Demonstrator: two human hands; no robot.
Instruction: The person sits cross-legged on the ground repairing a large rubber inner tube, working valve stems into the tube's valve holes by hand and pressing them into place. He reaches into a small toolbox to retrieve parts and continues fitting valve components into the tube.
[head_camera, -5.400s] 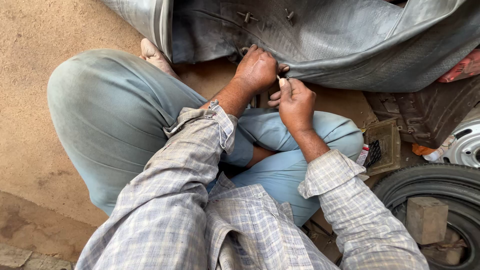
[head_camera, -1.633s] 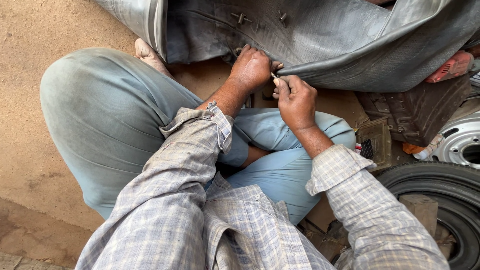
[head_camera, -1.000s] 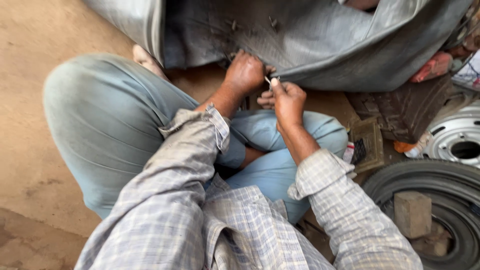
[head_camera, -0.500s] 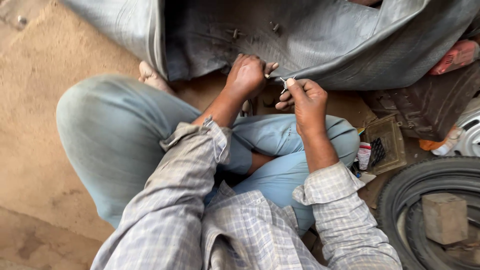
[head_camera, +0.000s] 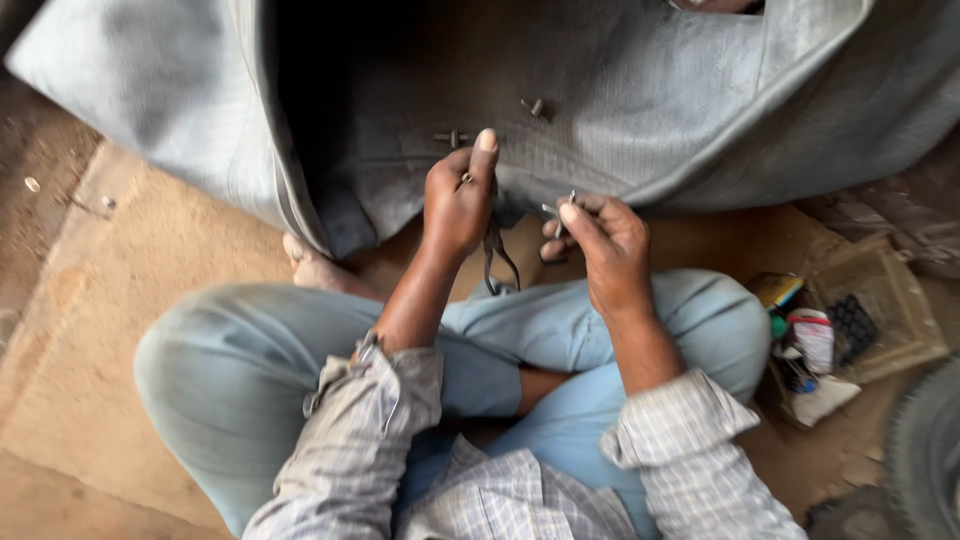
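Note:
A large grey rubber sheet (head_camera: 640, 110), like a big tyre tube, spreads in front of my crossed legs. Two small metal bolts (head_camera: 450, 137) stick out of it. My left hand (head_camera: 458, 195) presses against the sheet just below them, thumb raised, pinching a small metal piece, with a dark strap loop (head_camera: 497, 252) hanging under it. My right hand (head_camera: 600, 240) is a little to the right, pinching a small metal screw or pin (head_camera: 567, 203) between thumb and fingers, close to the sheet's lower edge.
I sit cross-legged in light blue trousers on a sandy floor. A bare foot (head_camera: 312, 268) shows at the sheet's left fold. A shallow box with small tubes and bits (head_camera: 850, 330) lies at my right, and a black tyre's edge (head_camera: 925, 450) beyond it.
The view has shifted back and up. My left hand rose onto the sheet near the bolts with its thumb lifted. My right hand stays close, still pinching the small metal piece.

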